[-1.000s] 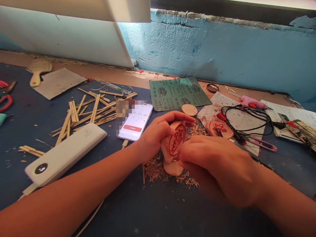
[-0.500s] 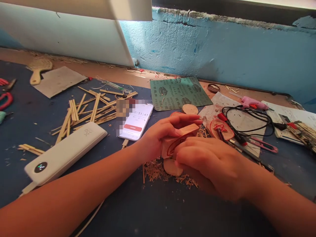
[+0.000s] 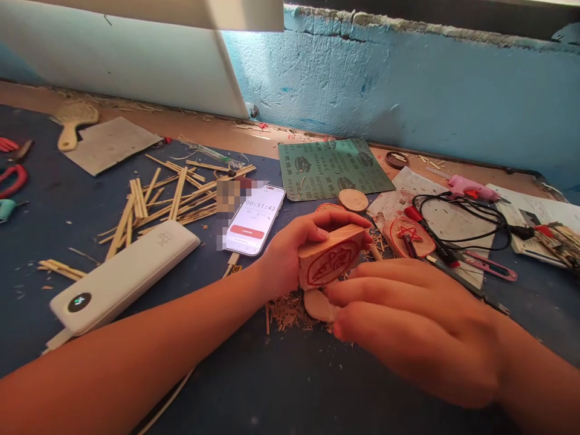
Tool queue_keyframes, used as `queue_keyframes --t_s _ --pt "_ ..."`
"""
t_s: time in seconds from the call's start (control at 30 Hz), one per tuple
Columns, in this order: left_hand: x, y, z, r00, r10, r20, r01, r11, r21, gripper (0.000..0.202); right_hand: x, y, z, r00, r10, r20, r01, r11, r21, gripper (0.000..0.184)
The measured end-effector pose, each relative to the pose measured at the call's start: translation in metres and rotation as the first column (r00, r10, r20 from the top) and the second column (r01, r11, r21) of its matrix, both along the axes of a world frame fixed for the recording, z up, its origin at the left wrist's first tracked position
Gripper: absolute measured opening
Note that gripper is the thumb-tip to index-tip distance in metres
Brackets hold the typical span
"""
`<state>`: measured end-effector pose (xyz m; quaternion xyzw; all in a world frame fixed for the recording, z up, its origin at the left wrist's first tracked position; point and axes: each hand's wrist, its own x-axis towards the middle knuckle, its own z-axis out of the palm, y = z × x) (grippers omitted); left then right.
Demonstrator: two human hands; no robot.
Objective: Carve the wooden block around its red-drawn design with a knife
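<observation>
Right of the phone (image 3: 254, 223), the left hand (image 3: 292, 249) grips a wooden block (image 3: 333, 261), which could slip if that hold loosens. Its red-marked face points toward the camera, its long axis slanting up away from the phone. The right hand's (image 3: 426, 326) fingers curl just beside; whether they grip anything, one cannot tell.

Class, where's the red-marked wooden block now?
In the head view, the wooden block is just right of centre, gripped by the left hand near wood shavings.
</observation>
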<state>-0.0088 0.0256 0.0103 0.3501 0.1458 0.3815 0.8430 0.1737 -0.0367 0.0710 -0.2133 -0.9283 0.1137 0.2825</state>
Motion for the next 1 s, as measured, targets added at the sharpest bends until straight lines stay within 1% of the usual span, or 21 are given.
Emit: queue_keyframes --t_s 0.13,0.17,0.3,0.4,0.5,0.63,0.73,0.87,0.9,1.0 --pt "0.001 0.002 -0.002 1.0 -0.014 0.021 0.014 1.0 -0.026 0.034 0.002 0.001 0.001 0.999 -0.031 -0.013 0.03 0.999 -0.034 0.029" --pt "0.001 0.002 -0.002 0.999 -0.02 0.031 0.021 0.999 -0.033 0.035 0.003 0.001 0.001 0.999 -0.022 -0.025 0.021 0.999 -0.036 0.028" --pt "0.001 0.003 -0.004 0.998 -0.04 0.056 0.042 0.998 -0.037 0.036 0.003 0.0 -0.004 0.998 -0.048 -0.042 0.045 0.997 -0.065 0.015" --pt "0.001 0.004 -0.005 0.998 -0.04 0.048 0.042 0.998 -0.036 0.036 0.003 -0.004 -0.005 0.996 -0.064 -0.058 0.059 0.995 -0.08 0.015" --pt "0.0 0.004 -0.005 0.998 -0.05 0.041 0.052 0.997 -0.05 0.037 0.003 -0.006 -0.006 0.993 -0.121 -0.008 0.12 0.989 -0.082 0.019" --pt "0.0 0.005 -0.005 0.998 -0.049 0.031 0.05 0.998 -0.044 0.037 0.003 -0.001 -0.011 0.996 -0.051 -0.072 0.045 0.995 -0.086 0.016" --pt "0.001 0.006 -0.003 0.999 -0.029 0.015 0.031 0.994 -0.101 0.037 0.003 0.003 -0.014 0.996 -0.074 -0.044 0.07 0.994 -0.08 0.017" --pt "0.001 0.009 0.0 1.0 -0.013 -0.017 0.01 0.987 -0.162 0.04 0.002 0.006 -0.013 0.982 -0.154 -0.107 0.147 0.987 -0.067 0.009" --pt "0.002 0.01 0.0 1.0 -0.011 -0.019 0.008 0.985 -0.175 0.041 0.002 0.007 -0.013 0.977 -0.177 -0.119 0.17 0.983 -0.071 0.009" --pt "0.002 0.011 -0.002 1.0 -0.018 -0.014 0.015 0.974 -0.225 0.04 0.001 0.01 -0.015 0.955 -0.216 -0.203 0.199 0.975 -0.103 0.025"
